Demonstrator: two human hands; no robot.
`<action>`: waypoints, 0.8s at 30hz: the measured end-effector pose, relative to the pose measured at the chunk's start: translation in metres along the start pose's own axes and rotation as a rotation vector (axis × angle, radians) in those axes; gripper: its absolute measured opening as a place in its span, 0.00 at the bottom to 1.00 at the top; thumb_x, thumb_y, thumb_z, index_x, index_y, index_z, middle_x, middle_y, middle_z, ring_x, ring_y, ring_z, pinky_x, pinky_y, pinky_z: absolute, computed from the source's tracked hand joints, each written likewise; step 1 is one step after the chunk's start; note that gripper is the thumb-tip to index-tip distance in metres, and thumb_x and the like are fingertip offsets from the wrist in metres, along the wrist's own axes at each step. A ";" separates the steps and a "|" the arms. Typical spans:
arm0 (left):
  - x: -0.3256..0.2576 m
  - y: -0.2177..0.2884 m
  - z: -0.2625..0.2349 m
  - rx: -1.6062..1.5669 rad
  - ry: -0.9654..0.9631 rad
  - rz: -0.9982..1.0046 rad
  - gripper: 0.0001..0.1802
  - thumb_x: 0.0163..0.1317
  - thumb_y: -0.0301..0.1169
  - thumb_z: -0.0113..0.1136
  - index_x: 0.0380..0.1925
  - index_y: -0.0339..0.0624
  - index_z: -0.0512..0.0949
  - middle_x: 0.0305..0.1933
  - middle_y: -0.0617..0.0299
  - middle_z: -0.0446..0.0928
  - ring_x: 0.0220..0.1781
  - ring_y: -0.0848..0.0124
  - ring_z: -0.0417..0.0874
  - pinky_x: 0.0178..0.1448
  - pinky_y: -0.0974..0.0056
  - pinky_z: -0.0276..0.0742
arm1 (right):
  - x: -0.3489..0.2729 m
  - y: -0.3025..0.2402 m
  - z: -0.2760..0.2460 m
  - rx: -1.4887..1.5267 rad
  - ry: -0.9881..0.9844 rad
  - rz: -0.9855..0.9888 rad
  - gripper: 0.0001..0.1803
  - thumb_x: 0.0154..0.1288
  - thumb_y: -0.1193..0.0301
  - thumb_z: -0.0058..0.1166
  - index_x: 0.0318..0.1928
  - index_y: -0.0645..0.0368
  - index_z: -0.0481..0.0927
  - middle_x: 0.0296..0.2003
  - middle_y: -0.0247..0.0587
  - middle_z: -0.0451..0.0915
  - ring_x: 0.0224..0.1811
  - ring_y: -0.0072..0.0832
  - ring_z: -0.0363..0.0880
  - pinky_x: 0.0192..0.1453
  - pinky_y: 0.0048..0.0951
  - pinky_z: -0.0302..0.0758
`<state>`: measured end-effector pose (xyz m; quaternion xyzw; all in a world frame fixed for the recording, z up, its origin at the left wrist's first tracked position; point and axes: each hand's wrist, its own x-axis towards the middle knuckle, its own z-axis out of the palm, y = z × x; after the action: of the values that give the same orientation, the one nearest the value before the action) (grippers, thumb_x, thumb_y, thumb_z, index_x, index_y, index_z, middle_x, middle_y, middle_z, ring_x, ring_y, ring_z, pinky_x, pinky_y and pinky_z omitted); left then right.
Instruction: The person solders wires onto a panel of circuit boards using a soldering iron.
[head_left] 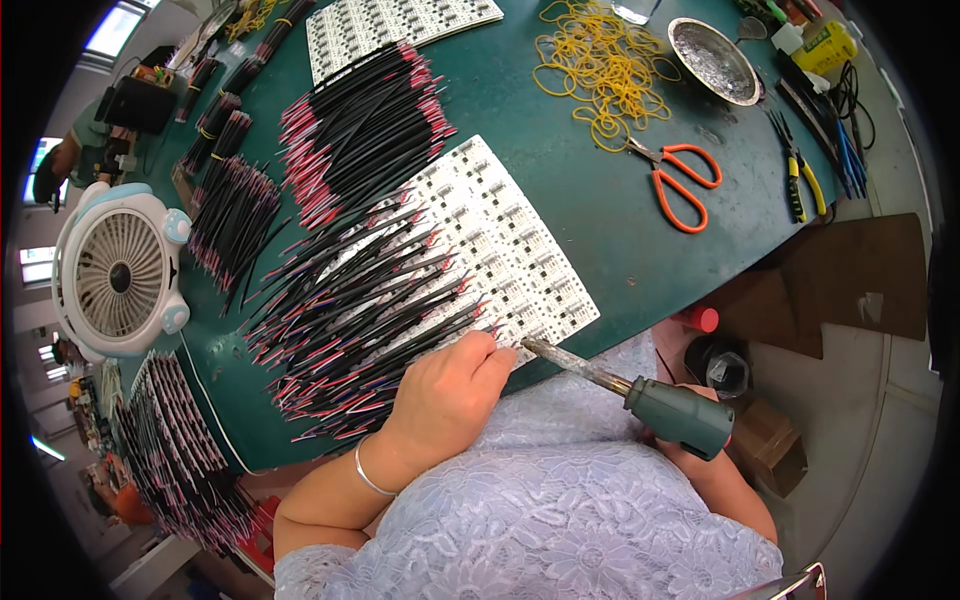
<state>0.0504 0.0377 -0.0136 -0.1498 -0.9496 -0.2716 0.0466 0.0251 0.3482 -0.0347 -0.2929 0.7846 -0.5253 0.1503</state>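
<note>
1. The left hand (450, 390) is resting at the near edge of the white circuit panel (500, 250), its fingers (490, 350) curled down and pinching a thin wire end against the board.
2. The right hand (700, 455) is mostly hidden; its fingers are wrapping closed around the grey handle of the soldering iron (620, 385), the tip aiming at that same spot.
3. The panel is lying flat on the green worktop (600, 180), half covered by black-and-red wires (360, 300).
4. The wires are looking light and limp, best pinched near the stripped end; the panel seems thin, stiff and snappable.
5. The left wrist, wearing a bangle (368, 478), is bending inward.
</note>
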 end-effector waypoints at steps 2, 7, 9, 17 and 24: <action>-0.001 0.000 0.000 0.006 0.000 0.008 0.11 0.51 0.19 0.62 0.36 0.38 0.81 0.31 0.58 0.73 0.26 0.62 0.79 0.27 0.61 0.76 | -0.002 0.001 0.001 0.038 -0.002 0.021 0.11 0.49 0.76 0.62 0.37 0.60 0.84 0.32 0.44 0.83 0.31 0.40 0.83 0.36 0.34 0.78; -0.001 0.001 0.000 0.017 -0.018 0.009 0.10 0.51 0.19 0.62 0.36 0.38 0.81 0.31 0.58 0.73 0.26 0.62 0.79 0.27 0.61 0.76 | -0.003 0.001 -0.001 -0.091 -0.029 -0.045 0.13 0.45 0.75 0.63 0.36 0.60 0.84 0.31 0.43 0.83 0.30 0.40 0.83 0.35 0.35 0.78; -0.001 0.001 0.000 0.025 -0.020 0.013 0.10 0.51 0.19 0.62 0.36 0.38 0.80 0.32 0.58 0.73 0.26 0.62 0.78 0.27 0.61 0.76 | -0.002 0.000 -0.002 -0.171 -0.042 -0.062 0.14 0.42 0.73 0.64 0.35 0.59 0.84 0.30 0.42 0.83 0.29 0.39 0.82 0.33 0.34 0.77; 0.004 0.005 -0.003 0.115 -0.122 0.002 0.09 0.52 0.23 0.62 0.36 0.39 0.80 0.32 0.59 0.73 0.28 0.62 0.79 0.27 0.62 0.76 | -0.016 0.006 0.003 0.367 0.230 0.147 0.22 0.54 0.62 0.65 0.48 0.61 0.80 0.39 0.44 0.83 0.29 0.34 0.82 0.31 0.32 0.76; 0.012 0.000 -0.024 0.092 -0.059 0.030 0.07 0.51 0.24 0.64 0.32 0.41 0.82 0.31 0.59 0.75 0.31 0.60 0.79 0.33 0.59 0.77 | 0.035 0.002 0.003 0.764 0.645 0.112 0.32 0.66 0.55 0.57 0.57 0.73 0.69 0.48 0.52 0.79 0.25 0.33 0.81 0.20 0.27 0.75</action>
<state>0.0390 0.0284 0.0086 -0.1695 -0.9597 -0.2222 0.0296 -0.0014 0.3250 -0.0350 0.0029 0.5572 -0.8300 0.0248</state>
